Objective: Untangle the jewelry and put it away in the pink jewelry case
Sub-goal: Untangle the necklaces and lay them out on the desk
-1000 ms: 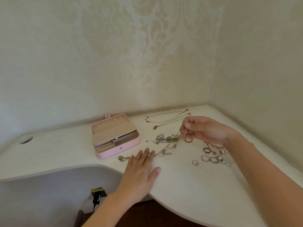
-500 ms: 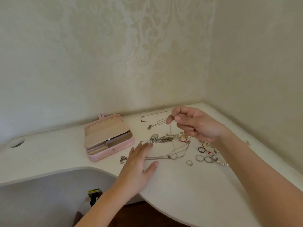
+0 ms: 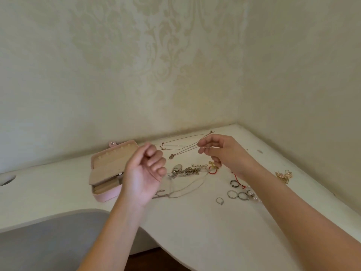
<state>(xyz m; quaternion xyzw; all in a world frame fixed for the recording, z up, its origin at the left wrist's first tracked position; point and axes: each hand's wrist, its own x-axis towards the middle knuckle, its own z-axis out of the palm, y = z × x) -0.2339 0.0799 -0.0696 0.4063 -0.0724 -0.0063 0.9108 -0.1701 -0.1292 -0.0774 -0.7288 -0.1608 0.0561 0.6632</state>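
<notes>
Right hand (image 3: 224, 155) fingers pinch a thin chain (image 3: 206, 147); left hand (image 3: 145, 171) fingers curl, grip unclear. Tangle (image 3: 187, 171) lies below, between open case (image 3: 105, 197) left and rings (image 3: 238, 195) right. Bare bench (image 3: 195, 231) runs to the curved near edge.

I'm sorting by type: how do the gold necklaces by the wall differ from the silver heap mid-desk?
The gold necklaces lie spread in long thin lines; the silver heap is bunched and tangled. The necklaces look gold-toned and fine, the heap silvery and chunkier. Both lie on the white desk, outside the pink jewelry case.
</notes>
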